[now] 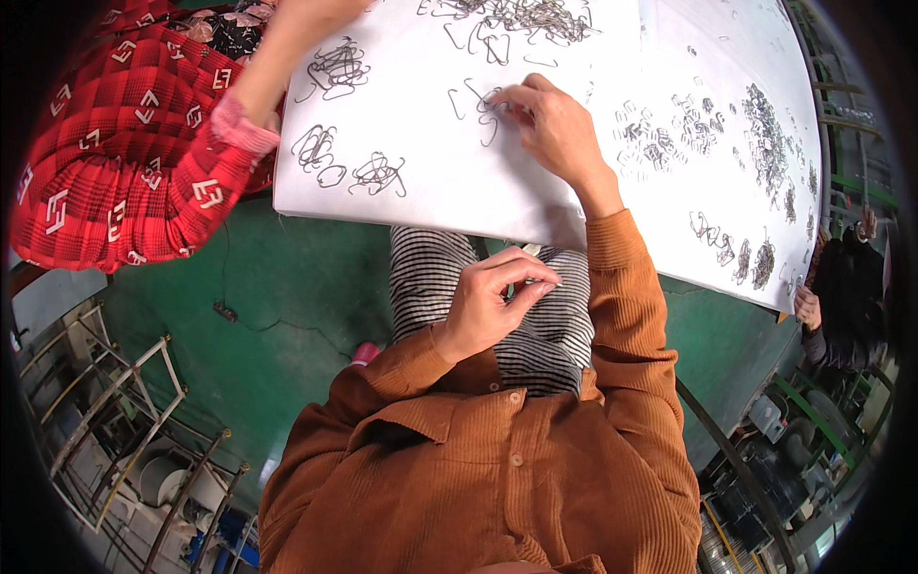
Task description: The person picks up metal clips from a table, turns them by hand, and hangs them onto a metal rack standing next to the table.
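My right hand (pixel 557 129) reaches over the white table, its fingers bent together and slightly blurred. The fingertips are at a small loose group of bent dark wire hooks (pixel 490 132); whether they grip one I cannot make out. My left hand (pixel 492 298) is held above my lap, off the table's near edge, with thumb and forefinger pinched together. What lies between those fingers, if anything, is too small to tell. Beyond my right hand spreads a large tangled heap of wire hooks (pixel 545 21).
More hook piles lie on the white table (pixel 440 196) at left. Many small dark metal pieces (pixel 765 139) cover its right part. A co-worker's red checked sleeve (pixel 206 182) reaches in at left; another person's hand (pixel 808 308) is at the right edge. Metal racks (pixel 124 402) stand lower left.
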The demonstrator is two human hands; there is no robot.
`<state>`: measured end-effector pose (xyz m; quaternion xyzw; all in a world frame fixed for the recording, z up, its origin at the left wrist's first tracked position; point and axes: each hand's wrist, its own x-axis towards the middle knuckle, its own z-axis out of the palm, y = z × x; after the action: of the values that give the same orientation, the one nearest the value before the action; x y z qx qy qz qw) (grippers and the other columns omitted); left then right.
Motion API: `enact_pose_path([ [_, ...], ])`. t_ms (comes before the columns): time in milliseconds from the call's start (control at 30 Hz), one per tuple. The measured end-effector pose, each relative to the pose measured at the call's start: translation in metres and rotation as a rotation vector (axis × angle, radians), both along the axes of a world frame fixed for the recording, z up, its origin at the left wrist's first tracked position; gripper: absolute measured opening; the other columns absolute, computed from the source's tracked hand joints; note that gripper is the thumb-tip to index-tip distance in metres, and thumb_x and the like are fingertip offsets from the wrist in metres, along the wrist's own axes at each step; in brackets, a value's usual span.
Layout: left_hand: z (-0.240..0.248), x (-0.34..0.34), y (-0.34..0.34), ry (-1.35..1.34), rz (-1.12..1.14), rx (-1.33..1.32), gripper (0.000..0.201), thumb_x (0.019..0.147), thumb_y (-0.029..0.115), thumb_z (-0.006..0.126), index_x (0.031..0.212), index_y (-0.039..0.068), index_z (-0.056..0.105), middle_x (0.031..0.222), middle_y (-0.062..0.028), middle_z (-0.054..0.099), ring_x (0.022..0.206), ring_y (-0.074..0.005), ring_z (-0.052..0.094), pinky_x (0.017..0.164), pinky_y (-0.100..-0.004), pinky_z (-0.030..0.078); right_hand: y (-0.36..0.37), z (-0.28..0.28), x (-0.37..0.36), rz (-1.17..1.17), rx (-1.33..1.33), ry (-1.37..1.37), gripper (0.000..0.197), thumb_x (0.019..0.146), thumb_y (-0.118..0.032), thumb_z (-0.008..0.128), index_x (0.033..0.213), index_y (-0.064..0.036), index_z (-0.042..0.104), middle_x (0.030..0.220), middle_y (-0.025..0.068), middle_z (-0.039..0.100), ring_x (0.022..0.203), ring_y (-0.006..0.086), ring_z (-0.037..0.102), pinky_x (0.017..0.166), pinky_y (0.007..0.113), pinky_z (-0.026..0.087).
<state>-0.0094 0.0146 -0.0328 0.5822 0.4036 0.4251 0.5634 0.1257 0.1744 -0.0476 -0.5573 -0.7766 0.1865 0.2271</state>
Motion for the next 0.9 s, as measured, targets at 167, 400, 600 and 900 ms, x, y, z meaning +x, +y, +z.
enact_pose_path([
  [167,0.003,-0.001,0.001,0.025,-0.024,0.005,0.015,0.081,-0.006,0.068,0.091,0.004,0.070,0.090,-0.0065,0.070,0.070,-0.0089,0.061,0.055,-0.0213,0.045,-0.003,-0.010,0.032,-0.238,0.045,-0.085,0.009,0.082,-0.010,0.066,0.089,-0.0120,0.072,0.087,0.0033,0.064,0.068,0.0210,0.064,0.063,0.033,0.050],
  [400,0.004,0.004,-0.005,0.028,-0.040,0.015,0.013,0.080,-0.005,0.069,0.090,0.003,0.070,0.089,-0.0060,0.069,0.066,-0.0083,0.058,0.055,-0.0209,0.044,0.017,-0.009,0.005,-0.007,0.077,0.075,0.008,0.082,-0.007,0.062,0.088,-0.0098,0.066,0.087,0.0064,0.060,0.082,0.0265,0.063,0.070,0.038,0.050],
  [600,0.010,0.004,-0.010,0.049,-0.045,0.014,0.013,0.080,-0.005,0.069,0.090,0.004,0.071,0.088,-0.0059,0.069,0.065,-0.0073,0.057,0.054,-0.0206,0.043,0.032,-0.011,-0.005,0.139,0.045,-0.316,0.009,0.085,-0.015,0.063,0.091,-0.0096,0.062,0.090,0.0053,0.062,0.082,0.0266,0.063,0.072,0.038,0.050],
  [900,0.011,-0.001,-0.014,0.000,-0.049,0.006,0.015,0.081,-0.006,0.068,0.092,0.003,0.070,0.090,-0.0065,0.068,0.067,-0.0079,0.058,0.054,-0.0208,0.044,-0.017,0.006,0.021,-0.106,0.038,0.011,0.007,0.080,-0.014,0.066,0.080,-0.0080,0.064,0.085,0.0058,0.063,0.080,0.0277,0.063,0.068,0.040,0.050],
])
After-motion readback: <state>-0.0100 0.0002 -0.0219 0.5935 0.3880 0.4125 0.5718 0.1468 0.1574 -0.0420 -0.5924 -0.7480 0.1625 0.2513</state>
